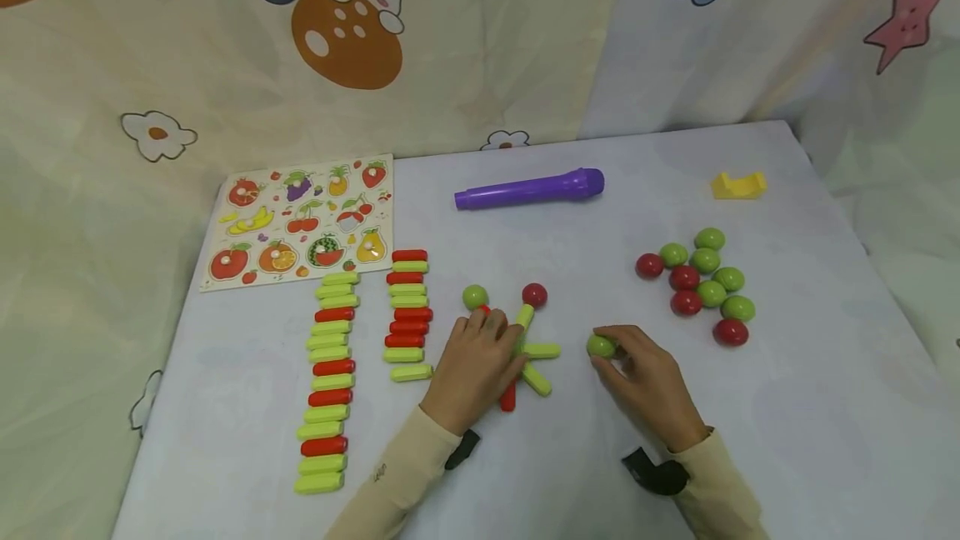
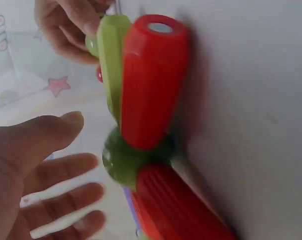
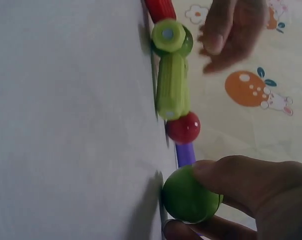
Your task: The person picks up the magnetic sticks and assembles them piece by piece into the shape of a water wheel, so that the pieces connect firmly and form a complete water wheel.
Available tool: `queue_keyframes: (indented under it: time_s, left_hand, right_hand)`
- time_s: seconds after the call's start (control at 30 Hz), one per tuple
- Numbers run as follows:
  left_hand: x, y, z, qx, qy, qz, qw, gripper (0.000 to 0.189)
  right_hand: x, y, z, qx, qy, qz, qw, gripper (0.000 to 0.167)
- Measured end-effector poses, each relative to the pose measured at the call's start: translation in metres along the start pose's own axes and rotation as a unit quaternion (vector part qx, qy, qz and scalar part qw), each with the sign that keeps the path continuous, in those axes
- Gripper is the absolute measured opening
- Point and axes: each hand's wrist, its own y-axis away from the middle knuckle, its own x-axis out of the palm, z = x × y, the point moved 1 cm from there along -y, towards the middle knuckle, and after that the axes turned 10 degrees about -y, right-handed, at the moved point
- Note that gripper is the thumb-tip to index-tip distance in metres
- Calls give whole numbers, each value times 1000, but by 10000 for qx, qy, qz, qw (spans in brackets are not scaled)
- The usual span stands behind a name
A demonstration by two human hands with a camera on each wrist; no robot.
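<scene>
My right hand (image 1: 648,377) pinches a glossy green ball (image 1: 600,346) between thumb and fingers, low over the table, right of a star of rods. My left hand (image 1: 476,369) hovers over the star's left side; the left wrist view shows its fingers loosely extended, apart from the rods. From a green centre ball (image 2: 123,157) spread yellow-green rods (image 1: 542,351) and red rods (image 1: 507,397) with metal discs in their ends. A red ball (image 1: 535,295) sits at one green rod's outer tip. Another green ball (image 1: 475,297) lies beyond my left fingers, which partly hide the star.
Two columns of red and green rods (image 1: 330,363) lie at left, below a fruit picture board (image 1: 300,219). A purple toy microphone (image 1: 528,189) lies at the back. At right are several loose red and green balls (image 1: 684,277) and a yellow curved block (image 1: 738,186).
</scene>
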Motion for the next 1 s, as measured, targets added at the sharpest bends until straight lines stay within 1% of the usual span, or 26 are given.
queue_keyframes:
  time_s: [0.13, 0.2, 0.23, 0.33, 0.47, 0.67, 0.73, 0.9, 1.0]
  left_hand:
    - [3, -13, -11, 565, -121, -4, 9983, 22]
    - [6, -16, -16, 772, -217, 58, 9968, 20]
    - [7, -17, -18, 816, -248, 88, 9963, 19]
    - [10, -19, -21, 780, -267, 157, 9965, 16]
    - [13, -21, -20, 670, -164, 124, 9975, 11]
    - [16, -18, -16, 633, 372, -121, 9972, 11]
    - [17, -18, -15, 630, 493, -191, 9966, 11]
    - [17, -18, -14, 663, 521, -177, 9963, 11]
    - [15, -16, -12, 638, 556, -128, 9963, 14]
  right_hand:
    - [8, -1, 2, -347, -314, 35, 9989, 42]
    - [12, -1, 3, -453, -446, 88, 9979, 43]
    - [14, -1, 3, -473, -493, 112, 9976, 43]
    - [17, -1, 3, -478, -595, 137, 9970, 43]
    - [17, -2, 3, -429, -648, 70, 9970, 43]
    - [17, -3, 4, -275, -877, -115, 9957, 43]
    - [18, -4, 5, -258, -951, -104, 9951, 43]
    - [22, -4, 8, -379, -908, 60, 9951, 44]
    - [19, -3, 8, -362, -719, -55, 9967, 46]
